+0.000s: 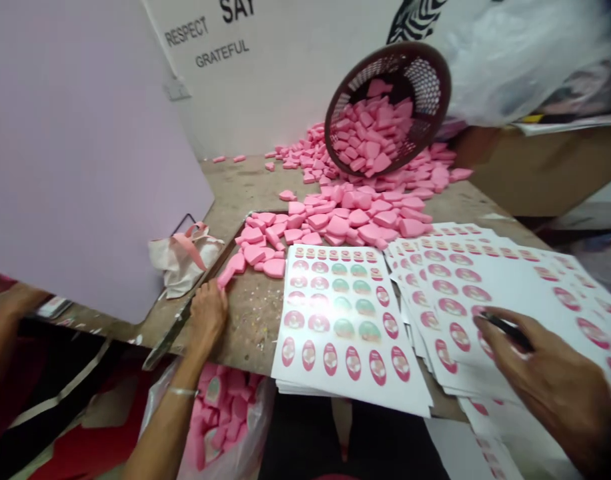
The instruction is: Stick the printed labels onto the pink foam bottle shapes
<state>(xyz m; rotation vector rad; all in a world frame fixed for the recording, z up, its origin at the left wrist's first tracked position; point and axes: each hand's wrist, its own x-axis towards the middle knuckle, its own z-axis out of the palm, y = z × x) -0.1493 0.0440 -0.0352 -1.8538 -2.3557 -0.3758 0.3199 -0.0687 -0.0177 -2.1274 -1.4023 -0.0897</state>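
Observation:
My left hand [209, 312] is closed at the table's left side, its fingers on the narrow handle of a pink paddle-shaped piece [232, 268]. More pink pieces [338, 223] lie heaped just beyond it. Over on the right, my right hand [545, 373] grips a slim black pen-like tool [508, 331], and its tip end is hidden by the fingers. That hand is above fanned sheets of stickers [505, 287]. Between the hands lies a stack of sheets with pink and green oval stickers [335, 307].
A brown basket [438, 100] lies tipped, spilling pink pieces. Below the table's front edge, a plastic bag [258, 427] holds pink pieces, some with stickers. A pale panel [85, 153] and a cloth bag [173, 267] stand left. Another person's arm [5, 327] shows far left.

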